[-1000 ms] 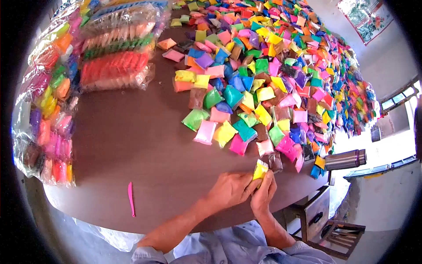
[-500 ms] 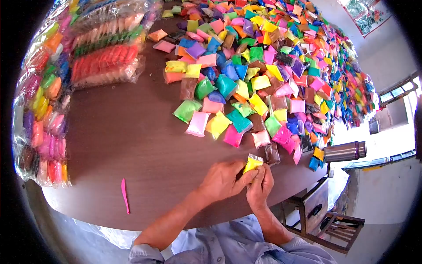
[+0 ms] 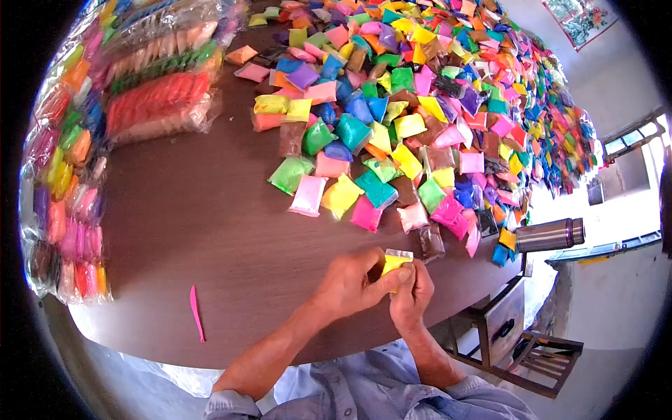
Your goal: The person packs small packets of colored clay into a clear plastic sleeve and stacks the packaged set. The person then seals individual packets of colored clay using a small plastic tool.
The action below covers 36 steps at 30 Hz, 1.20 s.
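Note:
Between my two hands is a small yellow packet [image 3: 397, 262], its clear plastic edge facing up and away from me. My left hand [image 3: 348, 285] is closed, with the thumb pressed along the packet's lower part. From the other side my right hand [image 3: 411, 294] pinches it, fingers curled. Much of the packet's lower half is hidden by the fingers. Just beyond my hands lie a brown packet [image 3: 431, 242] and a pale pink packet [image 3: 413, 217], at the near edge of a large heap of colourful packets [image 3: 409, 126].
A pink plastic knife [image 3: 196, 313] lies on the brown table [image 3: 175, 217]. Larger bags of coloured packets [image 3: 157, 105] line the left side. A steel flask [image 3: 551, 235] lies at the table's right edge, above a wooden chair [image 3: 539, 364].
The yellow packet has turned a little, so its clear top edge now lies more level. Both hands stay closed on it in nearly the same place. The view has shifted slightly.

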{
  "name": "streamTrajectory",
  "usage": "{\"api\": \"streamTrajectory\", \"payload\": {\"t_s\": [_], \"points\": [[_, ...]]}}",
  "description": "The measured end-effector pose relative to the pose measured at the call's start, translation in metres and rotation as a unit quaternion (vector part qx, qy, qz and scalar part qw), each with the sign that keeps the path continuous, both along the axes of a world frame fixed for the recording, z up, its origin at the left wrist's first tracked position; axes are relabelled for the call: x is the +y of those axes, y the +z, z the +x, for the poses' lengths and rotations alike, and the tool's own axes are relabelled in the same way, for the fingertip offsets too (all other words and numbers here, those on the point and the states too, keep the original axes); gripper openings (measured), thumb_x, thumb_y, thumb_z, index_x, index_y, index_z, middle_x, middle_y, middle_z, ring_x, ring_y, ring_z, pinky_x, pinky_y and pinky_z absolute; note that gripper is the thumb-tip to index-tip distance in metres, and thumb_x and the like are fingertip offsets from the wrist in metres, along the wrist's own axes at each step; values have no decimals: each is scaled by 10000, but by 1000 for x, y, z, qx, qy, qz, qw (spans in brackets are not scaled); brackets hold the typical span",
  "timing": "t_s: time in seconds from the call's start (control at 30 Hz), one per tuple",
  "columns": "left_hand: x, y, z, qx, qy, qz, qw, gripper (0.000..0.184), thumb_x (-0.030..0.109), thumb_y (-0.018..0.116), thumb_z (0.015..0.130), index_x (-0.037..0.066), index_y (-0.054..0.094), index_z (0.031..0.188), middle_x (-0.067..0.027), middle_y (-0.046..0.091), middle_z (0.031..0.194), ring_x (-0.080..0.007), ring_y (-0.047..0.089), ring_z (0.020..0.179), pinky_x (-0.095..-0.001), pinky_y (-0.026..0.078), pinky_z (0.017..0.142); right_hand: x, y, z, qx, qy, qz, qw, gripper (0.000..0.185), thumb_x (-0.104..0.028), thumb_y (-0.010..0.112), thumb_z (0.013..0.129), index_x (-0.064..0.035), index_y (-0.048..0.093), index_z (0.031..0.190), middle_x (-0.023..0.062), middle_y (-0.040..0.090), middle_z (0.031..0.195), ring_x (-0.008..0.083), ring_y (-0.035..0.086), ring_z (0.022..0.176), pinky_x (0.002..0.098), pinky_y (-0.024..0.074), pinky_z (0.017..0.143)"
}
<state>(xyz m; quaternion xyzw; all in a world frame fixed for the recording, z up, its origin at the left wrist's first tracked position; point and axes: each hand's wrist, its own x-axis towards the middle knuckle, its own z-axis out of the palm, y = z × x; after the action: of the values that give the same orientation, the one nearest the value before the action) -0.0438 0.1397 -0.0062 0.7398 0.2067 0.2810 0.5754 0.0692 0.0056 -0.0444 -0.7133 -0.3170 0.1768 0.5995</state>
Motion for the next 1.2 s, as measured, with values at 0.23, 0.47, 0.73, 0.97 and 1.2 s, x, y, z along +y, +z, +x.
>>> {"api": "streamTrajectory", "payload": {"t_s": [0.23, 0.47, 0.73, 0.97, 1.2], "points": [[-1, -15, 5, -4, 18, 0, 1000, 246, 233, 754, 1011, -6, 722, 961, -178, 687, 772, -277, 696, 651, -409, 535, 597, 4, 13, -2, -46, 16, -35, 998, 295, -235, 509, 1144, 7, 662, 1074, 59, 666, 909, 128, 592, 819, 314, 500, 718], [1, -13, 4, -29, 22, 32, 999, 235, 205, 774, 992, -3, 705, 905, -164, 678, 762, -258, 686, 645, -394, 528, 595, 12, 18, -4, 0, -1, -13, 1000, 322, -238, 482, 1147, 13, 659, 1049, 79, 663, 902, 131, 582, 834, 319, 498, 733], [0, -10, 3, -4, 19, -19, 1000, 266, 240, 791, 978, -5, 706, 918, -162, 642, 727, -277, 647, 605, -407, 508, 570, 10, 11, -4, -98, -20, -27, 995, 288, -229, 528, 1144, 5, 667, 1049, 76, 688, 888, 131, 616, 814, 328, 528, 729], [4, -16, 2, -14, 20, 16, 1000, 151, 149, 748, 991, 4, 723, 955, -149, 680, 773, -275, 678, 662, -392, 532, 612, 16, 20, -7, -90, -3, -29, 996, 302, -231, 509, 1146, 5, 668, 1046, 64, 652, 871, 131, 586, 811, 326, 505, 722], [2, -17, 4, -53, 22, 20, 998, 141, 149, 775, 975, 12, 743, 984, -127, 679, 770, -233, 665, 647, -376, 525, 603, 15, 21, -7, -70, -9, -24, 997, 314, -230, 484, 1148, 7, 668, 1055, 58, 642, 874, 128, 578, 813, 319, 497, 720]]}}
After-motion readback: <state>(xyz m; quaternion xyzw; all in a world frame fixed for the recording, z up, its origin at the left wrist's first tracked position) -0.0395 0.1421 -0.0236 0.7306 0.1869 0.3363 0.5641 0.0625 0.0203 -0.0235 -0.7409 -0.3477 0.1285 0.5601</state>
